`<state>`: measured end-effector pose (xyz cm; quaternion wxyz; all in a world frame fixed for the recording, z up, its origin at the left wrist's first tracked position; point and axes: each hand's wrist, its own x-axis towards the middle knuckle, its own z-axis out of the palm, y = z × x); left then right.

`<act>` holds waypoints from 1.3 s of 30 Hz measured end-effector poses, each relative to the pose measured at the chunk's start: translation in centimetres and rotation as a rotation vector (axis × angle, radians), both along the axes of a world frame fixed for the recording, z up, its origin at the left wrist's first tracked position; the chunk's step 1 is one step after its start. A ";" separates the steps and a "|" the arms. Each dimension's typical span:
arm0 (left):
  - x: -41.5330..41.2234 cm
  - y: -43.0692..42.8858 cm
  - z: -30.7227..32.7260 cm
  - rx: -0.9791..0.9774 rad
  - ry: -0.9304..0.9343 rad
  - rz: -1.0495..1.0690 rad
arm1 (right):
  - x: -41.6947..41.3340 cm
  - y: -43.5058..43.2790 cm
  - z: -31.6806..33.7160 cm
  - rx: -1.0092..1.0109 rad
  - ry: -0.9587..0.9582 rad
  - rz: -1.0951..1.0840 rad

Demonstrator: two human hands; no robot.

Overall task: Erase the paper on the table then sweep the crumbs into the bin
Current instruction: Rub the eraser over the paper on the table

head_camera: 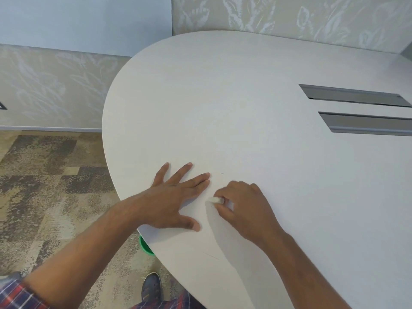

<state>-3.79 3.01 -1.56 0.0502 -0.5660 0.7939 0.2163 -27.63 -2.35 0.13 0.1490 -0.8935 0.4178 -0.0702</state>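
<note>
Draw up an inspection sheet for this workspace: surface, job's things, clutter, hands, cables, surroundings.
Surface: white rounded table with two grey slots.
Job's things: paper, faint against the table, under the left hand; white eraser on it; green bin below the table's edge, mostly hidden.
Clutter: nothing seen.
Hands: left hand flat, pressing the paper; right hand pinches the eraser.
Cables: nothing seen.
Surroundings: patterned carpet, leaf-patterned wall.

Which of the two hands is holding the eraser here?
The right hand, its fingers curled and pinching the small white eraser. The left hand lies flat, fingers spread straight, holding nothing.
</note>
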 end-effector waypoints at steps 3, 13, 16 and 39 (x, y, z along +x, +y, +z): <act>0.0 0.0 0.0 -0.003 0.006 0.005 | -1.1 0.9 0.2 0.049 0.008 0.048; 0.0 0.0 0.1 0.010 0.013 0.005 | -0.7 0.7 -0.2 0.022 -0.007 0.040; 0.1 -0.1 0.2 0.012 0.014 0.007 | -0.4 0.3 -0.3 -0.017 -0.005 0.018; 0.0 -0.1 0.3 0.018 0.005 0.009 | -0.5 0.3 -0.9 -0.060 -0.027 0.010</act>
